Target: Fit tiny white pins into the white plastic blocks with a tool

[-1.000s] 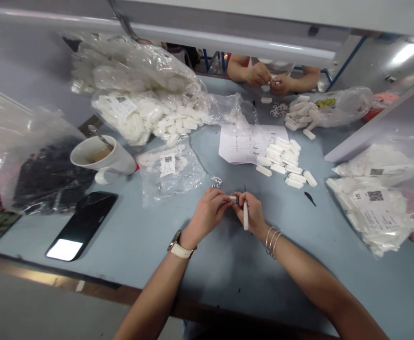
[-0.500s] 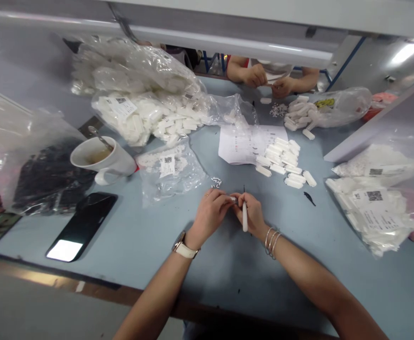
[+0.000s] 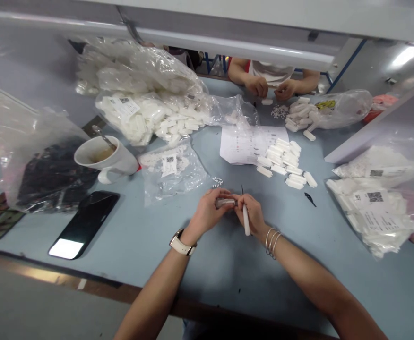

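Note:
My left hand (image 3: pixel 209 211) is closed around a small white plastic casing (image 3: pixel 225 202), whose long open side faces me. In my right hand (image 3: pixel 252 211) is a thin tool with a white handle (image 3: pixel 246 222); its dark, narrow shaft points away from me. The right fingertips touch the casing's right end. Just beyond my left hand lie tiny white parts (image 3: pixel 217 181). Several white casings (image 3: pixel 281 158) form a loose pile beyond my right hand, partly on a printed sheet (image 3: pixel 233 146).
Left are a mug with a spoon (image 3: pixel 124 160), a phone (image 3: pixel 82 226) and a bag of dark parts (image 3: pixel 54 170). Large bags of white parts (image 3: pixel 146 113) stand behind; more bags (image 3: pixel 377 212) lie right. Across the table, a co-worker's hands (image 3: pixel 258 86) handle a small part.
My left hand has turned and shifted slightly left, so more of the casing shows. The white tool handle has tilted a little. The co-worker's hands have moved slightly apart.

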Demonstrator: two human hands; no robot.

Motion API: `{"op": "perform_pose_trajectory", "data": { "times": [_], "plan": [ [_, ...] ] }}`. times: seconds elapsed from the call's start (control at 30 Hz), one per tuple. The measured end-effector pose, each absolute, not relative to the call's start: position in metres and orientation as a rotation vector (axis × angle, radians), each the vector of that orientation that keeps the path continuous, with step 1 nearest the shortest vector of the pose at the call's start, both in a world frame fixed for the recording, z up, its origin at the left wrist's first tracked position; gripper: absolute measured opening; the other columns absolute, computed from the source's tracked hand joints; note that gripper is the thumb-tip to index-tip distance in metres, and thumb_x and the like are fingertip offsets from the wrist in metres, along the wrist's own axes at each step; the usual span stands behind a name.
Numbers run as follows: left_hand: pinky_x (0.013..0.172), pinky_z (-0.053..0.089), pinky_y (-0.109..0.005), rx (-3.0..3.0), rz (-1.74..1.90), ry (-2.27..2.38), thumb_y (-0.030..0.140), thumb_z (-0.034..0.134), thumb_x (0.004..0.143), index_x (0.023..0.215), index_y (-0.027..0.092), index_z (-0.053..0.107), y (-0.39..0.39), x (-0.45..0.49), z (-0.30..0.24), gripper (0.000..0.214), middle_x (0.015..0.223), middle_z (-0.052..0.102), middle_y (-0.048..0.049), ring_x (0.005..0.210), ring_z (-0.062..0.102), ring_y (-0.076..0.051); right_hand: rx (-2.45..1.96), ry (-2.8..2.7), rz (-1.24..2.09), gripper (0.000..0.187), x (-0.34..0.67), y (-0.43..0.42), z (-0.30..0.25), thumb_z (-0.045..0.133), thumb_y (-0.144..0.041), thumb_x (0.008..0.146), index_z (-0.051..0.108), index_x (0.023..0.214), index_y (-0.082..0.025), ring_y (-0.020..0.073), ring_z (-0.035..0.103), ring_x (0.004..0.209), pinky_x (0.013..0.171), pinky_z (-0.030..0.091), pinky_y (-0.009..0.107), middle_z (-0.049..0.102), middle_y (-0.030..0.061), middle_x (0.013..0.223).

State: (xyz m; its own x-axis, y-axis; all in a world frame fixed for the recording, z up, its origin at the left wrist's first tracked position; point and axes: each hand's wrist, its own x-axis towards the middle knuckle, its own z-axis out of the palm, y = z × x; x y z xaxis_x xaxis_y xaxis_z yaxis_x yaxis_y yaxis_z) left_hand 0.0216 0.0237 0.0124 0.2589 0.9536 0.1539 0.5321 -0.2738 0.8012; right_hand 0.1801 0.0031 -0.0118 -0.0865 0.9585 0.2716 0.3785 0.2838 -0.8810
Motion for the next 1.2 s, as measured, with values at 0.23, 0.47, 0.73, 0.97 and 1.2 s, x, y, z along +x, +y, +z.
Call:
{"op": "perform_pose_trajectory", "data": {
  "times": [0.23,0.47,0.73,0.97,1.2],
  "plan": [
    [0.081,0.048,-0.038,2.103,0.983,1.649,0.024,0.048,0.089,0.088,0.020,0.068,0.043,-0.005,-0.001,0.021,0.087,0.071,-0.0056,0.083,0.062,-0.021,-1.274,-1.613,0.815,0.024,0.178,0.002,-0.010,0.058,-0.018,0.078,0.039,0.065,-0.025,0.0195,0.067,0.084,0.079,0.051,0.034,0.073,0.0059,0.092],
    [0.078,0.045,-0.039,2.415,0.802,1.725,0.024,0.048,0.090,0.085,0.019,0.070,0.048,-0.001,-0.011,0.023,0.081,0.068,-0.0085,0.079,0.059,-0.024,-1.289,-1.617,0.830,0.026,0.178,0.003,-0.007,0.058,-0.015,0.076,0.038,0.064,-0.025,0.0195,0.068,0.085,0.079,0.052,0.033,0.074,0.0057,0.093],
    [0.075,0.043,-0.038,2.489,0.697,1.717,0.019,0.047,0.090,0.083,0.018,0.069,0.046,-0.003,-0.006,0.023,0.075,0.064,-0.0088,0.076,0.055,-0.024,-1.260,-1.602,0.834,0.025,0.178,0.003,-0.012,0.059,-0.018,0.078,0.038,0.066,-0.025,0.0201,0.068,0.085,0.079,0.051,0.034,0.073,0.0062,0.093],
    [0.075,0.043,-0.038,2.496,0.656,1.653,0.018,0.048,0.089,0.082,0.019,0.067,0.048,-0.003,-0.008,0.020,0.076,0.062,-0.0088,0.080,0.056,-0.025,-1.277,-1.610,0.832,0.027,0.179,0.003,-0.011,0.059,-0.019,0.078,0.037,0.064,-0.025,0.0196,0.067,0.084,0.080,0.051,0.034,0.073,0.0058,0.094],
    [0.074,0.047,-0.034,2.240,0.924,1.532,0.014,0.052,0.084,0.081,0.018,0.064,0.043,-0.006,-0.005,0.013,0.077,0.066,-0.0048,0.075,0.059,-0.020,-1.282,-1.588,0.853,0.025,0.178,0.003,-0.010,0.059,-0.019,0.077,0.038,0.065,-0.025,0.0196,0.068,0.086,0.080,0.051,0.033,0.073,0.0065,0.094]
  ]
}}
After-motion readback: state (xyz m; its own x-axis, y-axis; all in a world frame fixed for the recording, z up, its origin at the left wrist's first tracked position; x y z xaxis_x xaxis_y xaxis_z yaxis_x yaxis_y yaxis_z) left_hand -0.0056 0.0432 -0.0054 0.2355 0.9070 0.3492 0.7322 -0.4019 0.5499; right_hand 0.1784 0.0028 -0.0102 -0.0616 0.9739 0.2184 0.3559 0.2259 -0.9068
